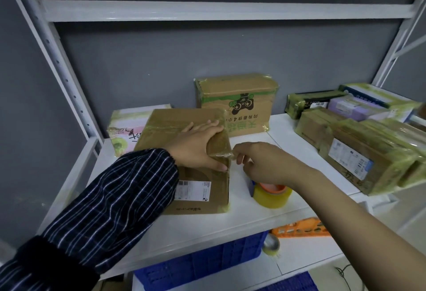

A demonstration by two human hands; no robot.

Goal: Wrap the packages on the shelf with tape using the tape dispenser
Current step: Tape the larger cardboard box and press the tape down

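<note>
Package: I'm on the brown cardboard package [207, 184], which lies on the white shelf [253, 217] with its printed label facing up.
Left hand: my left hand [196, 145] clamps the package's right edge, fingers flat on top, thumb down the side face.
Right hand: my right hand [265, 164] is just right of the package, fingertips pinching what looks like a clear tape strip [231, 155] at that edge.
Tape dispenser: the tape dispenser [272, 196] has a yellowish roll and an orange core; it sits right of the package, under my right wrist.
Behind the package: an upright taped box [237, 101]; a pink parcel [124, 129] is to the back left.
Far right of the package: a wrapped stack [359, 152].
Below: a blue crate [207, 258].
</note>
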